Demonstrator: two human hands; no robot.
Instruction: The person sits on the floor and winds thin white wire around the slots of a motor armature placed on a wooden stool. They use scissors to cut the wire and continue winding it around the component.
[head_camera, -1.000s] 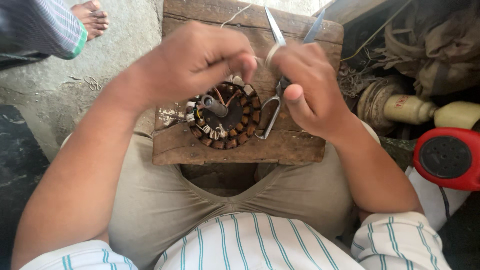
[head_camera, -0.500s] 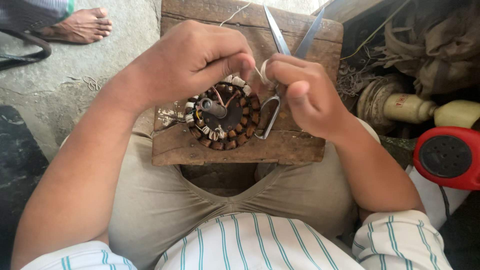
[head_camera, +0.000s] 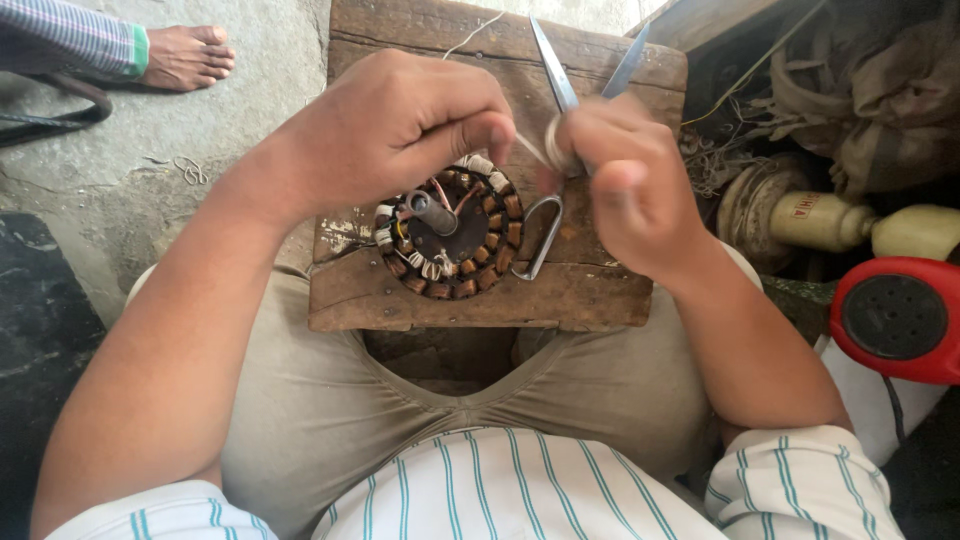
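The left hand (head_camera: 395, 125) was curled tight, thumb and forefinger pinching a thin pale wire lead just above the wound stator (head_camera: 450, 232), apparently to keep the strand taut and away from the coils. At its three o'clock, the right hand (head_camera: 625, 175) was closed around a pair of scissors (head_camera: 560, 90), blades spread and pointing toward twelve o'clock, one looped handle hanging free at the hand's seven o'clock; the hand was blurred, so exactly where the blades met the wire could not be made out. The stator, ringed with copper-brown windings around a dark centre shaft, lay flat on a worn wooden block (head_camera: 480, 300) resting across the lap, a steady bench close to the eyes. Out at three o'clock sat a red housing (head_camera: 895, 320); at eleven o'clock, another person's bare foot (head_camera: 185, 55) rested on the concrete.
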